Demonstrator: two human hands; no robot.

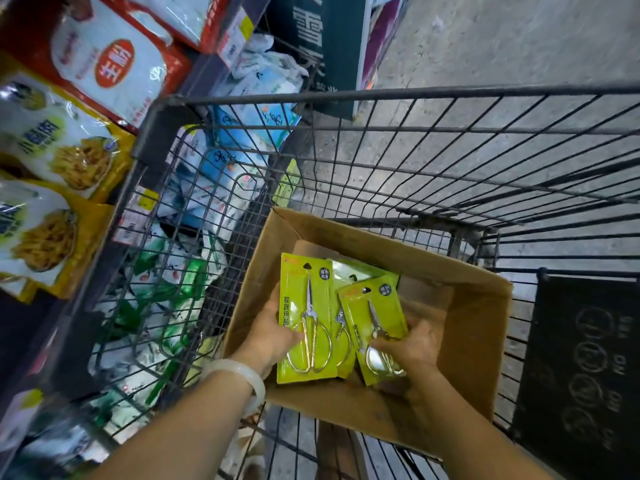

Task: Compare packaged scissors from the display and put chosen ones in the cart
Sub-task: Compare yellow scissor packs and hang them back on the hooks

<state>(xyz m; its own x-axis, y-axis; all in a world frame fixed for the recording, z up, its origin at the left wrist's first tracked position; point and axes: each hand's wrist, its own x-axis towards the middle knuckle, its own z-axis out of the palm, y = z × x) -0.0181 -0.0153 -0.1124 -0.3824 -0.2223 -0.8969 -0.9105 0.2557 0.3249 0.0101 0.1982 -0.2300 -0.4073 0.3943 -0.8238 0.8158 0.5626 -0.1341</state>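
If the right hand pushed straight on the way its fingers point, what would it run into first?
Likely the middle scissors pack, overlapped between the two held packs. The right hand, gripping the smaller scissors pack, points up-left toward it and the left hand's larger pack. Depth is unclear.

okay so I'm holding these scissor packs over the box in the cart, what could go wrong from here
1. The left hand holds the big pack by one edge, with another pack tucked loosely behind it; that one could slip out.
2. The right hand grips the small pack only at its lower end, so it may tip.
3. A pack missing the box could drop through the cart wires.
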